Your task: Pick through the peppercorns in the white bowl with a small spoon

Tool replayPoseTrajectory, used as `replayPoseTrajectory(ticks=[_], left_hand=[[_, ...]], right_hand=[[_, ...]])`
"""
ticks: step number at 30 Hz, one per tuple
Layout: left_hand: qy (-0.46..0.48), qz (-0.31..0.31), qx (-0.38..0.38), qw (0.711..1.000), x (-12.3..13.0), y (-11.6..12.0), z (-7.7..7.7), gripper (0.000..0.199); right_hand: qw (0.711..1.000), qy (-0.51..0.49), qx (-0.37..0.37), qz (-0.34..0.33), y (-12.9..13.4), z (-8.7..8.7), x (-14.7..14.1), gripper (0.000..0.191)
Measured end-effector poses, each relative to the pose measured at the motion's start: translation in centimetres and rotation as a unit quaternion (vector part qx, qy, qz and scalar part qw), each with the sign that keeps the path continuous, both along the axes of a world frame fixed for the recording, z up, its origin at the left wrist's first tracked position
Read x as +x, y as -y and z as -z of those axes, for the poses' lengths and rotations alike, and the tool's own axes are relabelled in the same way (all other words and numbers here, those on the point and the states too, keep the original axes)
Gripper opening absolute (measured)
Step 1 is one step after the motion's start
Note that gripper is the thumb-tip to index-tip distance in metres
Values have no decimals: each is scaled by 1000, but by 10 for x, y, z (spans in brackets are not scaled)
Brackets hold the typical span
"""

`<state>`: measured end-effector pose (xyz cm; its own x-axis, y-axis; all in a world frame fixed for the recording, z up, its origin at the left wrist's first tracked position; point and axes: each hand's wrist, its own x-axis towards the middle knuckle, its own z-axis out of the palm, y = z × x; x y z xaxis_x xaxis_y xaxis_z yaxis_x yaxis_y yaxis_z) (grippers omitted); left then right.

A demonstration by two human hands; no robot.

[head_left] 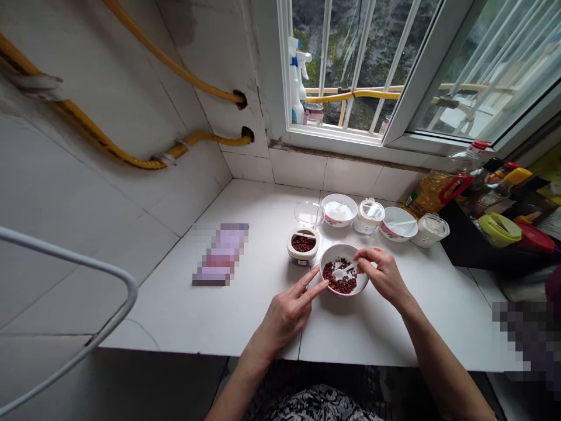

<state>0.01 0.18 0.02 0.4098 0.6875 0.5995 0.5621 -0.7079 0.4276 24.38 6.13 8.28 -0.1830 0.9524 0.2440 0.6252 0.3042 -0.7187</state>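
A white bowl (362, 283) with reddish-brown peppercorn-like grains (344, 285) stands on the counter before me. My right hand (380, 272) pinches the handle of a small white spoon (339, 273), whose head rests among the grains. At the bowl's left rim, my left hand (291, 307) has two fingers stretched out against it, the others curled. Just behind and left, a spice jar (302, 257) holds the same kind of grains, its clear lid (309, 214) flipped up.
Behind stand a bowl of white powder (339, 222), a lidded jar (369, 216), another bowl with a spoon (398, 234) and a second jar (430, 230). An oil bottle (438, 184) and other bottles crowd the right. A blurred purple object (221, 255) lies left.
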Motion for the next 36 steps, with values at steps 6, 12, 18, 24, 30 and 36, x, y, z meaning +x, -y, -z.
replayPoseTrajectory(ticks=[6, 12, 18, 24, 30, 36], left_hand=[[12, 2, -10, 1000, 1, 1, 0, 68], [17, 11, -17, 1000, -1, 2, 1, 65], [30, 15, -22, 999, 0, 2, -1, 65], [29, 13, -28, 999, 0, 3, -3, 64], [29, 13, -29, 999, 1, 3, -3, 60], [25, 5, -12, 1000, 3, 5, -2, 60]], right_hand=[[983, -139, -117, -3, -11, -1, 3, 18], [992, -96, -86, 13, -12, 2, 2, 18], [999, 10, -16, -35, -10, 9, -6, 21], [997, -41, -72, -13, -8, 4, -7, 20], [988, -92, -119, 42, -1, -5, -2, 19], [977, -130, -138, 94, 10, -4, -4, 18]])
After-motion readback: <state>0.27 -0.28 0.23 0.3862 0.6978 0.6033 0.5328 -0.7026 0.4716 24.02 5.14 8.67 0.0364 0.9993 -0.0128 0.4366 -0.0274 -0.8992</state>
